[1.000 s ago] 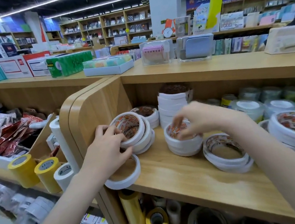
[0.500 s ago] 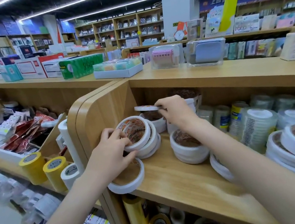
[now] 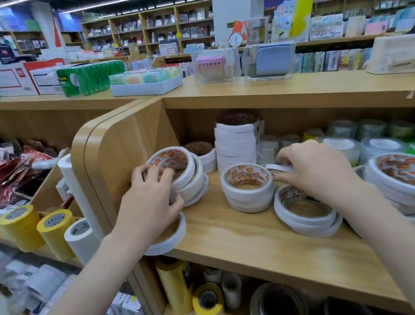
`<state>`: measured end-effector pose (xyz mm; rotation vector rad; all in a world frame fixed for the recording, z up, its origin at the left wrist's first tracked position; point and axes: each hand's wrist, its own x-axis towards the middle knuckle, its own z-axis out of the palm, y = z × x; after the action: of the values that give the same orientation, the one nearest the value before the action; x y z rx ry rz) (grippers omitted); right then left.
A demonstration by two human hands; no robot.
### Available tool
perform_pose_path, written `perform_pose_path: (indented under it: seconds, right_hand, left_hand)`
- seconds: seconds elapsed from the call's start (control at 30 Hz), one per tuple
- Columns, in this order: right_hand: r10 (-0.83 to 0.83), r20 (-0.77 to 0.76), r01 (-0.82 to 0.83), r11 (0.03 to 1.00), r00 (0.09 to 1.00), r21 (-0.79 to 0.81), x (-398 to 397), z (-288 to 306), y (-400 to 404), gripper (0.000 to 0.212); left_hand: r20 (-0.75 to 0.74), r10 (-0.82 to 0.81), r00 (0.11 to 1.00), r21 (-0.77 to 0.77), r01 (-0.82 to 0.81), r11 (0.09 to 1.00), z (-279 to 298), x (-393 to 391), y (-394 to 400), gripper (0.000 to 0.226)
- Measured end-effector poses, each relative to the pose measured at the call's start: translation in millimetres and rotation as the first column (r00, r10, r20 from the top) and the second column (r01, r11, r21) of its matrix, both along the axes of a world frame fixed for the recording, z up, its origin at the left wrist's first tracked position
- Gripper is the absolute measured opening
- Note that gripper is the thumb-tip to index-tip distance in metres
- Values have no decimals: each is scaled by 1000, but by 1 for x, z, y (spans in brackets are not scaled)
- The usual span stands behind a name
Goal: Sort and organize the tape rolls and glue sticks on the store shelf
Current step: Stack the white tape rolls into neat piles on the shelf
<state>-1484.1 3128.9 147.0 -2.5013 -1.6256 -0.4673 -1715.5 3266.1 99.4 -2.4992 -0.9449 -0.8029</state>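
1. Two hands are seen at work over the wooden shelf [image 3: 243,245], with a lone flat tape roll [image 3: 168,239] lying nearest, at the shelf's front left corner, partly under the left wrist.
2. A tilted stack of white rolls [image 3: 190,176] is clasped by the left hand [image 3: 149,208], fingers curled over its upper rim and thumb pressed low on its side; the stack leans toward the shelf's side panel.
3. A thin roll [image 3: 281,168] appears to be pinched by the right hand [image 3: 318,171], though its fingertips are blurred.
4. Just left of that grip, a short pile [image 3: 248,187] lies flat with its opening upward; a low pile [image 3: 305,209] sits directly beneath the right hand, the nearer hand for either.
5. Farther back, a tall stack [image 3: 236,141] is set against the rear.
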Motion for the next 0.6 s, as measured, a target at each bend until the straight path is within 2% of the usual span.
perform_pose_path:
  seconds: [0.07, 0.13, 0.2, 0.23, 0.3, 0.4, 0.47, 0.6]
  right_hand:
    - [76, -55, -70, 993, 996, 96, -3, 12, 3, 27]
    - [242, -171, -213, 962, 955, 171, -11, 24, 21, 24]
    - [404, -304, -380, 915, 863, 137, -24, 27, 51, 29]
    - [432, -357, -432, 898, 828, 83, -29, 25, 68, 37]
    - [411, -393, -464, 885, 822, -44, -39, 14, 101, 48]
    - [321, -293, -376, 913, 901, -156, -44, -5, 141, 39]
    - [257, -267, -302, 943, 929, -143, -44, -11, 154, 31]
    - [274, -304, -300, 953, 912, -40, -44, -16, 159, 29]
  left_hand:
    - [-28, 5, 1000, 3, -5, 1000, 0, 0, 0, 36]
    - [-54, 2, 999, 4, -1, 1000, 0, -2, 1, 30]
    - [-56, 4, 998, -3, -4, 1000, 0, -6, -1, 29]
    - [-50, 6, 999, -2, -6, 1000, -1, -7, -2, 29]
    - [-35, 6, 999, 9, -6, 1000, -2, -9, -4, 30]
    - [6, -2, 1000, 27, 1, 1000, -4, -10, -4, 29]
    - [34, -17, 999, 33, 16, 999, -7, -10, -1, 28]
    - [85, -50, 995, 41, 47, 998, -12, -10, 1, 28]
